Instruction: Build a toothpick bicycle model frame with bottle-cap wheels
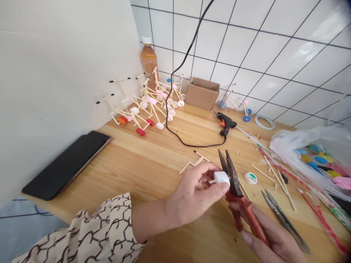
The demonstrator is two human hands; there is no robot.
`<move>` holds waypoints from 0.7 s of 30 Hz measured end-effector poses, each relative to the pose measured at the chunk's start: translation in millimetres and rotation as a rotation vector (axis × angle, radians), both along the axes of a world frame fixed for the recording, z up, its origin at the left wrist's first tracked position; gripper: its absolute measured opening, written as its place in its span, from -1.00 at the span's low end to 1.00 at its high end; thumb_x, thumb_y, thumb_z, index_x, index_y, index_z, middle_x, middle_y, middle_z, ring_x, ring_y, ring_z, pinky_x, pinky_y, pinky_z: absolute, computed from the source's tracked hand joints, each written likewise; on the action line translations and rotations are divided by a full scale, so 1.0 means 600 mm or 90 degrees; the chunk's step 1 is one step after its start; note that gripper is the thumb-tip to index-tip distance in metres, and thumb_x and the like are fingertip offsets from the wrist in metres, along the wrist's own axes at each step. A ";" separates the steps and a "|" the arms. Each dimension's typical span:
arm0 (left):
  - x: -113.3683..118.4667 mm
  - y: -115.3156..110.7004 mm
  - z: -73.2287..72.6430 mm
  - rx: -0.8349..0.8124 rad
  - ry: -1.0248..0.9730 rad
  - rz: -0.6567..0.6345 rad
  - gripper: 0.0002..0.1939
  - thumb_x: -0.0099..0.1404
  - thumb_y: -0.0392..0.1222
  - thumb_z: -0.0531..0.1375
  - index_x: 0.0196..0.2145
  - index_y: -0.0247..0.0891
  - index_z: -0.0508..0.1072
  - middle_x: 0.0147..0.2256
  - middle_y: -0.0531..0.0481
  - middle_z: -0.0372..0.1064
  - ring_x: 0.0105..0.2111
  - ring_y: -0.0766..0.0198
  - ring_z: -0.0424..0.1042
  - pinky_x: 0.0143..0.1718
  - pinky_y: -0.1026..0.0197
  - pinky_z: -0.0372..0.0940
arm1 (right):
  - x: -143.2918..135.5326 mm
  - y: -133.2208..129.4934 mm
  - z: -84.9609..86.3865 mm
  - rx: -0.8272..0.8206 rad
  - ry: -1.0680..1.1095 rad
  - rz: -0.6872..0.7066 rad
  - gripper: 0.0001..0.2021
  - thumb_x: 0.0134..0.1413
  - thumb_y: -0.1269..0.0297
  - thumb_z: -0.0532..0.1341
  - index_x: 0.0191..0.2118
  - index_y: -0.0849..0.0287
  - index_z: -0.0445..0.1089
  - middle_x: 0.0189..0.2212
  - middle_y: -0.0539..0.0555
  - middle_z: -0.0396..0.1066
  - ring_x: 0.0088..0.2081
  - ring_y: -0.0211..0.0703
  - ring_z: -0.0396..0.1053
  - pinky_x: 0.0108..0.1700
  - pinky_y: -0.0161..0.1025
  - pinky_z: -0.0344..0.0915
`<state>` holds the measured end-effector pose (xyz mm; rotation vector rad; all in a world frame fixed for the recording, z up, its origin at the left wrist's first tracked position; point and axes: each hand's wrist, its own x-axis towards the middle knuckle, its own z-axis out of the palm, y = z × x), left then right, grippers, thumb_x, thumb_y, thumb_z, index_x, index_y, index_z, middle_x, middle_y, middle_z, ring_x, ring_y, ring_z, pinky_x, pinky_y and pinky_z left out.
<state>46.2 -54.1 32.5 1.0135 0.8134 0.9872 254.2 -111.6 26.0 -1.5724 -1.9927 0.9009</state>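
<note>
My left hand (199, 195) pinches a small white piece (221, 177) with a short stick poking out of its left side. In my right hand (270, 232) are red-handled pliers (246, 212), their dark jaws slightly apart and pointing up beside the white piece. The jaws overlap the piece's right edge; whether they touch it I cannot tell. Just beyond my left hand, a small stick frame (199, 159) with a black tip lies on the wooden table (137, 160).
Several stick models (148, 102) stand at the back left by a bottle (149, 62). Behind are a cardboard box (202, 94) and a glue gun (226, 123) with a black cable. Snips (283, 219), loose sticks and a plastic bag (304, 146) lie right; a phone (68, 164) lies left.
</note>
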 end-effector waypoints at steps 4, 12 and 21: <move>-0.001 -0.002 -0.001 -0.004 0.001 -0.002 -0.79 0.16 -0.23 0.19 -0.24 -0.38 0.34 -0.44 0.02 0.31 -0.49 0.41 0.27 -0.42 0.27 0.24 | -0.001 -0.001 -0.004 0.006 -0.003 -0.007 -0.59 -0.01 0.14 0.25 0.00 0.09 0.43 -0.10 0.09 0.49 -0.07 -0.02 0.44 -0.02 -0.29 0.33; -0.001 0.000 0.004 -0.006 0.014 -0.004 -0.80 0.17 -0.21 0.18 -0.25 -0.36 0.34 -0.47 0.04 0.30 -0.51 0.40 0.27 -0.42 0.27 0.23 | -0.002 -0.004 -0.013 0.050 -0.009 -0.012 -0.60 -0.03 0.19 0.26 0.00 0.06 0.42 -0.07 0.05 0.48 -0.05 -0.02 0.42 -0.02 -0.28 0.35; -0.003 -0.003 0.014 0.000 0.015 -0.005 -0.82 0.18 -0.19 0.16 -0.28 -0.34 0.33 -0.45 0.03 0.30 -0.50 0.39 0.28 -0.43 0.28 0.22 | -0.011 -0.006 -0.015 0.086 0.011 -0.021 -0.70 0.01 0.19 0.22 -0.11 0.08 0.47 -0.06 0.09 0.47 -0.08 0.00 0.45 0.00 -0.24 0.35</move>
